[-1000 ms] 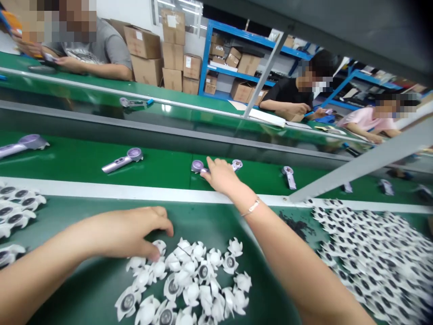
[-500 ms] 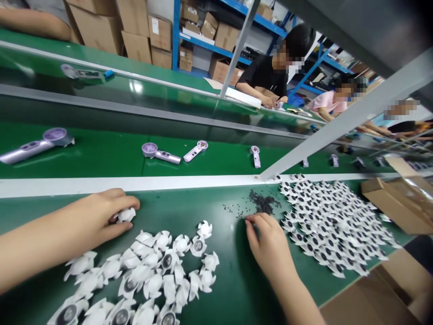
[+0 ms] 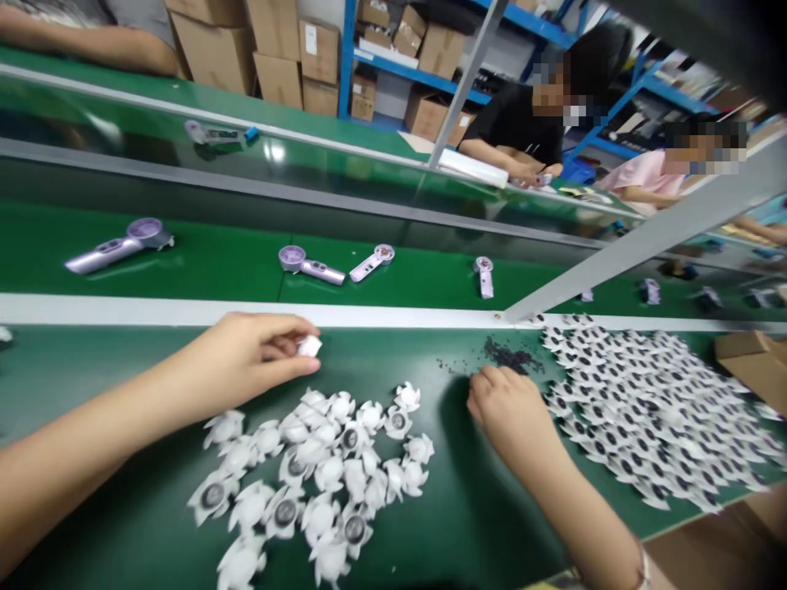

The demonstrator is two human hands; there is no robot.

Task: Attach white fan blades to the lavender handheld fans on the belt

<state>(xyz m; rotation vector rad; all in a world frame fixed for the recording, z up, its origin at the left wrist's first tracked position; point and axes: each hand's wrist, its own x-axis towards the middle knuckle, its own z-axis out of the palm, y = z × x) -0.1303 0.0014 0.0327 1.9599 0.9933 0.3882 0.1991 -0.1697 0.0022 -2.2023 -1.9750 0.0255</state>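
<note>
The left hand (image 3: 246,356) pinches a small white moulded piece (image 3: 309,347) between thumb and fingertips, its grip clamped on the piece just above the glossy green conveyor belt (image 3: 147,360). Below that hand lies a loose heap of white pieces (image 3: 320,467), smooth, lobed like little flippered shells, many showing a round dark-grey disc at the centre, some overlapping and tilted. The right hand (image 3: 507,406) sits with fingers curled together on the belt, just beside a scatter of tiny dark granules (image 3: 510,356); whether that grip holds anything is hidden. Further right, a dense sheet of similar pieces with black centres (image 3: 652,418) spreads in overlapping rows. A white strip (image 3: 246,314) divides this belt from a farther green belt carrying lilac-and-silver handheld devices with round heads (image 3: 311,266). Beyond, a co-worker in a black shirt (image 3: 516,135) works by blue steel shelving (image 3: 418,70) stacked with cardboard cartons (image 3: 320,49).
</note>
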